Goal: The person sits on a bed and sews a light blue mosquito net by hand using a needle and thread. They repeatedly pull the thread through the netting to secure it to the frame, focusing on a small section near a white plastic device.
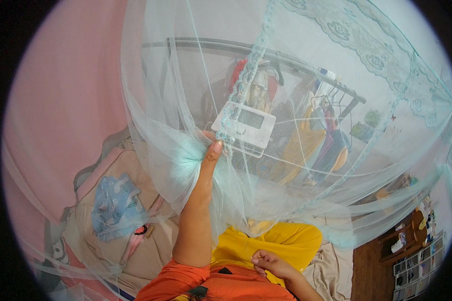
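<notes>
My left hand point(213, 150) is raised at the end of my outstretched arm, closed around gathered folds of a pale turquoise mosquito net point(188, 158). Most of its fingers are hidden by the net; the thumb shows beside a lace trim strip point(245, 84). Just beyond the thumb, a flat white panel point(261, 131) with a grey rectangular window shows through the mesh; I cannot tell what it is. My right hand point(271, 263) rests low before my orange top, near my yellow trousers point(293, 237). Its fingers are curled in, with nothing visible in them.
A blue patterned cloth point(116, 207) lies on beige bedding point(158, 244) to the left. Behind the net stands a garment rack point(305, 67) with hanging clothes point(305, 143). At lower right are a wooden stand point(406, 237) and a white-framed shelf point(422, 267) on a wooden floor point(369, 274).
</notes>
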`<state>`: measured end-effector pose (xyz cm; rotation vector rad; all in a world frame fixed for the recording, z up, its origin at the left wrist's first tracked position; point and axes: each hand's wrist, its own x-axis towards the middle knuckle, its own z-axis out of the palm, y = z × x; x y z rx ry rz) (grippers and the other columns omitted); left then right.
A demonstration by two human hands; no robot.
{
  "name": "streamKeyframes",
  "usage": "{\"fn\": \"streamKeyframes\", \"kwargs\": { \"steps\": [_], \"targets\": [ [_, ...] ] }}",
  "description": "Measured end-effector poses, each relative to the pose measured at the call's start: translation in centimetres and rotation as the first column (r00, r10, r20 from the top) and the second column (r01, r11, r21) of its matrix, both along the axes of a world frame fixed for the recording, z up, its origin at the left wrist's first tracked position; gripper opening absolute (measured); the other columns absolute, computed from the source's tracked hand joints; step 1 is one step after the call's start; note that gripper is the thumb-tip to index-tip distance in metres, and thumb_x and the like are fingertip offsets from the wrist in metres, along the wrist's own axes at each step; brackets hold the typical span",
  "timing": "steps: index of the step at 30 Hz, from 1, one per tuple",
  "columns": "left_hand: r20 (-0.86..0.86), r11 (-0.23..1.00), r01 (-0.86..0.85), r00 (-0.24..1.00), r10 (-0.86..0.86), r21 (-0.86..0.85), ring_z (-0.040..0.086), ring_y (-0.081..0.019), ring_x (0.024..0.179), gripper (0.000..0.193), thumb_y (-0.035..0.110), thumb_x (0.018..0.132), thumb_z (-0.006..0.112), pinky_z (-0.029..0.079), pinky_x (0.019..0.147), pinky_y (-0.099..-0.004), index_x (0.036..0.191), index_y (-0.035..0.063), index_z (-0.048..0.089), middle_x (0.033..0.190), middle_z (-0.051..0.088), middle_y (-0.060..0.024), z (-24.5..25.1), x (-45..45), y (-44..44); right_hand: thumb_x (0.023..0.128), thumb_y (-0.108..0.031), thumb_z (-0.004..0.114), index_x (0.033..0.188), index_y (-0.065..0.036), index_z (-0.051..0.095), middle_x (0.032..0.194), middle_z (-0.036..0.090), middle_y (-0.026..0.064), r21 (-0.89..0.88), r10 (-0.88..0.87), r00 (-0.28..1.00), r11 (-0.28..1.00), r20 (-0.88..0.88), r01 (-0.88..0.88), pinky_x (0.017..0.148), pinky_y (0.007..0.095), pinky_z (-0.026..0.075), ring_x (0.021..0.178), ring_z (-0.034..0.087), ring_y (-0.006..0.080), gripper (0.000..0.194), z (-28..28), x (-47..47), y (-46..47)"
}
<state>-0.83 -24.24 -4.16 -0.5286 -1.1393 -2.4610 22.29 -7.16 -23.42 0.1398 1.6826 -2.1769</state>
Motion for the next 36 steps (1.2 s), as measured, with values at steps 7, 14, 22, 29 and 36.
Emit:
{"fn": "streamKeyframes", "kwargs": {
  "steps": [7, 14, 22, 29, 36],
  "targets": [
    [-0.031, 0.999, -0.029, 0.999, 0.028, -0.04, 0.063, -0.0135, 0.093, 0.026, 0.008, 0.087, 0.082, 0.05, 0.085, -0.0259, 0.108, 0.0013, 0.068, 0.1, 0.068, -0.0028, 0.0, 0.6, -0.6, 0.105, -0.012, 0.056, 0.119, -0.008, 0.049, 0.077, 0.051, -0.0017, 0.332, -0.192, 0.911, 0.888, -0.364, 0.32, 0.058, 0.0232, 0.041, 0.065, 0.048, 0.0074, 0.017, 12.5, -1.7, 2.7],
    [0.035, 0.983, -0.064, 0.997, 0.071, -0.171, 0.064, -0.0147, 0.095, 0.031, 0.011, 0.086, 0.083, 0.051, 0.086, -0.028, 0.112, 0.0001, 0.069, 0.103, 0.068, -0.0044, 0.1, 0.5, -1.6, 0.082, 0.016, 0.054, 0.101, -0.002, 0.061, 0.082, 0.055, 0.0122, 0.436, 0.323, 0.321, 0.401, -0.89, 0.805, 0.063, 0.0321, 0.046, 0.07, 0.057, 0.0267, 0.027, 22.8, -8.9, 3.5],
    [0.061, 0.998, 0.049, 0.997, -0.047, -0.045, 0.065, -0.0147, 0.098, 0.03, 0.004, 0.087, 0.081, 0.052, 0.088, -0.028, 0.114, -0.0009, 0.069, 0.107, 0.069, -0.0062, -0.6, -0.3, -0.6, 0.082, 0.0, 0.072, 0.104, 0.0, 0.065, 0.088, 0.058, 0.0147, 0.408, 0.547, 0.11, 0.46, -0.83, 0.788, 0.066, 0.0391, 0.05, 0.076, 0.06, 0.0336, 0.023, 28.0, -18.5, -3.0],
    [0.05, 0.998, 0.005, 0.999, -0.002, -0.068, 0.065, -0.0149, 0.096, 0.031, 0.007, 0.086, 0.082, 0.051, 0.087, -0.027, 0.113, -0.0013, 0.069, 0.105, 0.07, -0.0054, -1.4, -1.4, -0.9, 0.088, -0.008, 0.078, 0.105, -0.002, 0.069, 0.084, 0.049, 0.0025, 0.569, 0.462, 0.335, 0.623, -0.822, 0.537, 0.062, 0.0265, 0.038, 0.071, 0.045, 0.012, 0.02, 28.5, -21.1, -2.6],
    [-0.038, 0.995, -0.032, 0.999, 0.028, -0.097, 0.065, -0.0154, 0.094, 0.029, 0.006, 0.087, 0.082, 0.052, 0.084, -0.0275, 0.112, -0.0009, 0.07, 0.102, 0.07, -0.0048, -0.7, -1.8, -1.2, 0.089, -0.003, 0.075, 0.095, 0.001, 0.068, 0.082, 0.051, 0.0018, 0.632, 0.453, 0.445, 0.623, -0.772, 0.462, 0.062, 0.0257, 0.039, 0.072, 0.048, 0.0101, 0.01, 28.8, -21.7, -3.3]
  ]
}}
